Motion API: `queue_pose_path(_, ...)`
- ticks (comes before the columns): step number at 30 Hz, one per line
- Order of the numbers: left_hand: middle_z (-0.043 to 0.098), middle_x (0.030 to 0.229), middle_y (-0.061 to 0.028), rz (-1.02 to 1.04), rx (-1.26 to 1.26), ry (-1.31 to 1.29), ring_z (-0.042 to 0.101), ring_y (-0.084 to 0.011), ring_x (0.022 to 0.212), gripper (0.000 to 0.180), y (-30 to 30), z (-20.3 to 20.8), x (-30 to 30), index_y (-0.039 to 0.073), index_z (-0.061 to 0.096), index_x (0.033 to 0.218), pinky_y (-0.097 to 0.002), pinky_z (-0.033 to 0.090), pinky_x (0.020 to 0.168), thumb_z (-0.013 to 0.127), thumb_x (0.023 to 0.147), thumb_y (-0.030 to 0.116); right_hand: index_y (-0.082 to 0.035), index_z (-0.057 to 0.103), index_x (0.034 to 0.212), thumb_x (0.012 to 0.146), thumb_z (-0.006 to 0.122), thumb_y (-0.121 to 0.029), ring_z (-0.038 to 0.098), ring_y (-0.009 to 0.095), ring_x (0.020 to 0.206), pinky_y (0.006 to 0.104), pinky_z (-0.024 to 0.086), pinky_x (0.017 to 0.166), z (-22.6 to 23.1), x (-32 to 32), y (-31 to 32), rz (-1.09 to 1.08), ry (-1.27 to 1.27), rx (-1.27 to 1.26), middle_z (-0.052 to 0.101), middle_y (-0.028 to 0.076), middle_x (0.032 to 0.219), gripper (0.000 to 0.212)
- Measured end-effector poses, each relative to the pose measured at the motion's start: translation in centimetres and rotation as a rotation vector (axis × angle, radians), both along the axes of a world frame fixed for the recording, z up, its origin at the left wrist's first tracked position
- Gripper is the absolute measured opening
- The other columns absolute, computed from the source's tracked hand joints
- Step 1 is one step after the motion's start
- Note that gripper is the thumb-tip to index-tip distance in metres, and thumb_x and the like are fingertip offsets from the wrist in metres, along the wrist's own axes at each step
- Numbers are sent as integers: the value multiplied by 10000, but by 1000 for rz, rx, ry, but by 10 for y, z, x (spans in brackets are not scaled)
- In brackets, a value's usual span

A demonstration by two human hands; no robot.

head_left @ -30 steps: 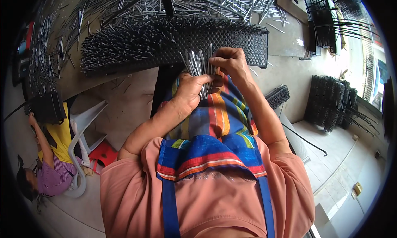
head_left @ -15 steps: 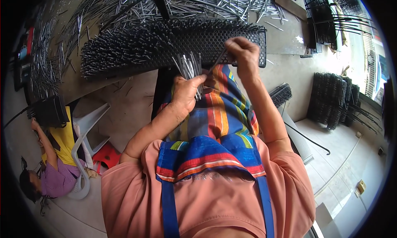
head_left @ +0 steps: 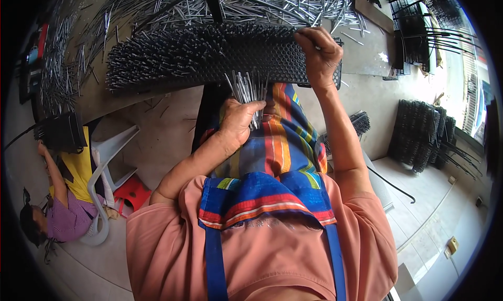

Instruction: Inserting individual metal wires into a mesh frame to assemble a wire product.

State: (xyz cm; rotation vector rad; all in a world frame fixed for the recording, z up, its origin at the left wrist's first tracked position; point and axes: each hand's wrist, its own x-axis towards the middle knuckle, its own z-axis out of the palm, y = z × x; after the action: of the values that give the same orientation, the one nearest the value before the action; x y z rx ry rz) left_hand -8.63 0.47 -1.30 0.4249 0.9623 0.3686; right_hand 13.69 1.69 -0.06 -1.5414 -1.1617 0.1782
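My left hand (head_left: 237, 123) is closed around an upright bundle of thin, shiny grey strips (head_left: 245, 89) above my lap. In front of it lies a long black perforated panel (head_left: 262, 60), its honeycomb-like holes bare in the middle and right. Dense rows of dark strip ends (head_left: 162, 55) stick up over its left part and along its far edge. At the panel's right end, my right hand (head_left: 322, 55) is raised with fingers pinched together. Whatever sits between those fingertips is hidden.
Loose grey strips (head_left: 272, 8) are heaped over the table beyond the panel. Stacked black bristly panels (head_left: 419, 133) stand on the floor to the right. Another person (head_left: 70, 212) works at a black panel far left, near a white chair (head_left: 102, 170).
My right hand has moved right and away from me, from near the bundle to the panel's far right end. My left hand still holds the bundle.
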Motion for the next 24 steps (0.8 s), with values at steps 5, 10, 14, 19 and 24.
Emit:
queue_pose_path(5, 712, 880, -157, 5, -8, -12, 708, -245, 738, 135, 0, 6, -4, -36, 664, 954, -344, 595, 652, 607, 832, -47, -11, 714, 867, 747, 749, 20, 609, 98, 658, 233, 469, 598, -6, -7, 1, -73, -205, -162, 663, 52, 762, 129)
queue_pose_path(10, 714, 884, -154, 8, -28, 39, 705, -232, 739, 159, 5, 0, -9, -34, 645, 995, -327, 573, 616, 604, 842, -38, -42, 723, 873, 755, 749, -29, 623, 145, 634, 258, 477, 589, -5, -11, 6, -112, -192, -132, 657, 60, 741, 122)
queue_pose_path(14, 714, 884, -155, 7, -16, -4, 705, -230, 744, 166, 6, 0, -14, -25, 650, 1003, -326, 565, 615, 614, 841, -31, -92, 732, 888, 776, 735, -91, 643, 188, 624, 276, 489, 588, -7, -12, 3, -51, -436, -344, 655, 48, 765, 111)
queue_pose_path(19, 710, 920, -143, 114, 37, -78, 703, -227, 768, 226, 5, -6, -16, -18, 649, 1036, -336, 582, 682, 624, 816, -62, -38, 694, 831, 766, 744, -99, 612, 151, 585, 302, 475, 566, 11, -48, -20, 56, 268, -547, 637, 30, 696, 102)
queue_pose_path(24, 687, 1006, -91, 67, 47, -142, 689, -195, 848, 312, 9, 4, -19, -15, 639, 1097, -322, 581, 756, 610, 803, -115, 6, 676, 752, 774, 744, -93, 488, 75, 533, 266, 368, 482, -3, -79, -33, 285, 566, -705, 557, -15, 576, 122)
